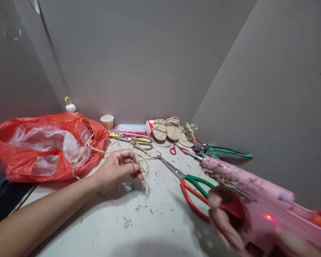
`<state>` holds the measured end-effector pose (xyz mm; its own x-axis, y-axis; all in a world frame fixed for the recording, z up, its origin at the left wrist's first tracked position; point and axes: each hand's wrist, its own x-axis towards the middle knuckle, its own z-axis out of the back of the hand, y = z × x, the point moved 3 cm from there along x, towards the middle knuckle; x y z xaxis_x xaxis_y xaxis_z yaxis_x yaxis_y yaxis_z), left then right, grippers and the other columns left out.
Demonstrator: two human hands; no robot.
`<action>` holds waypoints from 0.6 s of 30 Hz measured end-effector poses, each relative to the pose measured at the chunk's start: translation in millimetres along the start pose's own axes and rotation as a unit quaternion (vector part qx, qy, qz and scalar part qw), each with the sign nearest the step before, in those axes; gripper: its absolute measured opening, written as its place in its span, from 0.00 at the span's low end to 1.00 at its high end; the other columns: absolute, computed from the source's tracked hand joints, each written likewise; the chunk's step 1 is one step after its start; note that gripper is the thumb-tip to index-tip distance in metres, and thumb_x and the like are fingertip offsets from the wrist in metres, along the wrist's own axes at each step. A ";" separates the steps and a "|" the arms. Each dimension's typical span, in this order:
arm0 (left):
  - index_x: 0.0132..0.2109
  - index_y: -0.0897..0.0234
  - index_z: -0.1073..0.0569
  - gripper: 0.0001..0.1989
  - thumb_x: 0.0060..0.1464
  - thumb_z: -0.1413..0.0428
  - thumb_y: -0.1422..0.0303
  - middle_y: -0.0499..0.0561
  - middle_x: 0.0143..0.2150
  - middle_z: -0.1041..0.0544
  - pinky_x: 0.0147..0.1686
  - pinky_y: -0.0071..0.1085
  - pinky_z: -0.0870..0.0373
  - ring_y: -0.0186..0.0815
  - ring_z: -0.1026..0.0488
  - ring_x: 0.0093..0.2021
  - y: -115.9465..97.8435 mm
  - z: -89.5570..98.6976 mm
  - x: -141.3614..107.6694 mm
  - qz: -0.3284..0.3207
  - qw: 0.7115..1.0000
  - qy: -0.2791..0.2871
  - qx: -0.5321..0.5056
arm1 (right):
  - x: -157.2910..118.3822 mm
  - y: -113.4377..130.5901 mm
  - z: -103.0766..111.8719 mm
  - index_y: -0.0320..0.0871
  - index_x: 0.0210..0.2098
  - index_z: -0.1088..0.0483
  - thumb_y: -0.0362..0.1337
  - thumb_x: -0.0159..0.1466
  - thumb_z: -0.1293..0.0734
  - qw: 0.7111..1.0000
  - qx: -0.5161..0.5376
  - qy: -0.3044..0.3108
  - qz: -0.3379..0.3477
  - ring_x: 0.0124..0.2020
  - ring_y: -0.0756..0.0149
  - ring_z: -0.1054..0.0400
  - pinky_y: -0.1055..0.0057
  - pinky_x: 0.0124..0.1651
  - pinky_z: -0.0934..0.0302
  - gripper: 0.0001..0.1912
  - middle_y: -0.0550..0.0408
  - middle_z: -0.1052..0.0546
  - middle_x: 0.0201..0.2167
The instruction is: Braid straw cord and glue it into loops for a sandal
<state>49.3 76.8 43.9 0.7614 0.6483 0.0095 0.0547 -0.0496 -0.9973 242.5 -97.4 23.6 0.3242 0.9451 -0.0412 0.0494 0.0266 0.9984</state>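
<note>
My left hand (123, 165) is closed, thumb against fingers, on a braided straw cord (144, 167) that hangs in loops from it. Part of the cord trails left over the red bag. In my right hand (224, 217) is a pink hot glue gun (256, 185), its nozzle pointing left and a small red light glowing on its side. Motion blurs the gun and the fingers around its handle. Below the nozzle lie scissors (187, 178) with one green and one orange handle, near my right fingers.
A red plastic bag (96, 123) fills the left side. Along the back stand a paper cup (107, 122), pale sticks (131, 127), gold-handled scissors (141, 140), small woven straw slippers (159, 130), red-handled scissors (173, 150) and green-handled pliers (227, 151). Grey walls enclose the white table (109, 225).
</note>
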 end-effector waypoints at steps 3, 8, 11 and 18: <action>0.31 0.67 0.33 0.09 0.50 0.40 0.67 0.50 0.25 0.24 0.30 0.26 0.31 0.32 0.25 0.27 10.5 -10.9 -3.5 0.023 0.999 0.019 -0.010 | 1.9 -4.7 -14.2 0.45 0.30 0.33 0.52 0.53 0.30 0.996 0.059 0.007 -0.065 0.15 0.74 0.48 0.76 0.16 0.58 0.18 0.58 0.36 0.16; 0.34 0.68 0.32 0.10 0.53 0.42 0.65 0.52 0.29 0.25 0.33 0.29 0.31 0.32 0.27 0.30 23.7 -37.1 -17.7 0.062 0.994 0.090 -0.029 | 12.0 -18.0 -37.3 0.41 0.37 0.32 0.52 0.53 0.30 0.994 0.047 -0.005 -0.097 0.16 0.77 0.46 0.79 0.18 0.55 0.22 0.61 0.35 0.15; 0.34 0.68 0.32 0.09 0.54 0.42 0.66 0.52 0.30 0.25 0.35 0.29 0.32 0.31 0.28 0.31 28.2 -47.6 -24.1 0.070 0.989 0.122 -0.045 | 11.8 -26.2 -45.0 0.40 0.40 0.32 0.53 0.52 0.29 0.991 0.046 0.033 -0.124 0.15 0.77 0.47 0.79 0.17 0.55 0.25 0.63 0.35 0.14; 0.35 0.69 0.32 0.09 0.50 0.39 0.71 0.50 0.30 0.26 0.35 0.25 0.34 0.28 0.29 0.32 33.4 -55.0 -26.5 0.082 0.982 0.124 -0.113 | 11.2 -28.9 -48.6 0.41 0.31 0.32 0.52 0.56 0.33 0.990 0.017 0.041 -0.131 0.16 0.75 0.44 0.76 0.20 0.50 0.19 0.63 0.35 0.14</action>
<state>66.4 16.1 14.4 0.9045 0.4137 -0.1037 0.0391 -0.3226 -0.9457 198.8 -71.8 -3.8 0.2181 0.9303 -0.2949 0.1544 0.2655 0.9517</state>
